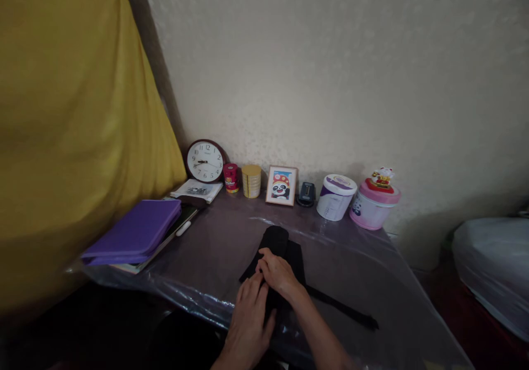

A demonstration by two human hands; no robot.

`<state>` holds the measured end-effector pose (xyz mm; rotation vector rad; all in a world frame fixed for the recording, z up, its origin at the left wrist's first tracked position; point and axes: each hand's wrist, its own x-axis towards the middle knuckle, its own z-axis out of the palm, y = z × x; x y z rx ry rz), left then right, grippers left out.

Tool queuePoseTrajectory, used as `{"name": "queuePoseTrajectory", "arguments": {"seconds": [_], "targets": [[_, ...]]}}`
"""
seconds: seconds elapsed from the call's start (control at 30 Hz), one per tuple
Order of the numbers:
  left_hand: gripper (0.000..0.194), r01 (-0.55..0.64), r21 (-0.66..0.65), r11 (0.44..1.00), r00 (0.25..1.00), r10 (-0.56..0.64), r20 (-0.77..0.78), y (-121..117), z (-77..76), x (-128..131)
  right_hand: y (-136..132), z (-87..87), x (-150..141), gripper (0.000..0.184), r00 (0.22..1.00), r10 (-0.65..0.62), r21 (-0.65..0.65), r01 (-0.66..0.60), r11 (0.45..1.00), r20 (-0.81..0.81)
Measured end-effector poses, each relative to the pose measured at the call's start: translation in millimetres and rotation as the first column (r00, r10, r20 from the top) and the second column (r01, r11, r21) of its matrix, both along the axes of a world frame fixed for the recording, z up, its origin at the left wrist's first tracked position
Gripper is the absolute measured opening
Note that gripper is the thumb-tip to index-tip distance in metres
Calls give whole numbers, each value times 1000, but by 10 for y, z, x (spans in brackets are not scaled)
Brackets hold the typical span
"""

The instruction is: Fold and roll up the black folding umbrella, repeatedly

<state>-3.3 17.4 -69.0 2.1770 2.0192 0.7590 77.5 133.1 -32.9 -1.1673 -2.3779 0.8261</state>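
Okay, so the black cloth (276, 239) sits around six o'clock on the bench (215, 243), left hand (248, 317) and right hand (278, 272) both on it, fingers bunched narrow; can't tell if they're gripping.

So the curtain (82, 111) is mustard yellow, the folder (138, 231) is solid purple, and the cloth (276, 240) is plain black. Picture frame (281, 186) is pinkish with a black-and-white panda in red on blue, and the small can (231, 178) is deep pink-red.
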Motion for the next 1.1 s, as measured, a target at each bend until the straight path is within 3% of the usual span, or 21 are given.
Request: {"name": "queuePoseTrajectory", "arguments": {"seconds": [0.13,0.27,0.4,0.53,0.7,0.87,1.0,1.1], "targets": [[67,18,-95,995,1000,-20,-16,48,-121,22,-47,35,44,28,998,27,14,-26,1000,-54],[62,-15,-93,996,999,12,-37,61,-272,18,-192,22,206,24,971,120,153,-89,984,-207],[60,-49,-115,992,995,38,-95,76,-270,36,-213,-125,392,27,945,194,303,-110,947,-265],[63,-124,-216,969,987,97,-131,93,-142,105,43,-314,433,29,962,205,389,-121,913,-182],[62,-158,-310,937,982,117,-147,93,-10,153,562,-430,325,31,981,160,432,-99,896,-106],[63,-185,-307,933,976,139,-166,85,22,154,998,-413,256,32,998,-37,406,52,912,-44],[63,-203,-248,947,970,160,-182,76,-37,149,979,-298,283,33,984,-154,412,180,893,-95],[64,-202,-205,958,969,165,-184,73,-107,142,739,-266,282,31,978,-30,451,122,884,-204]]}}
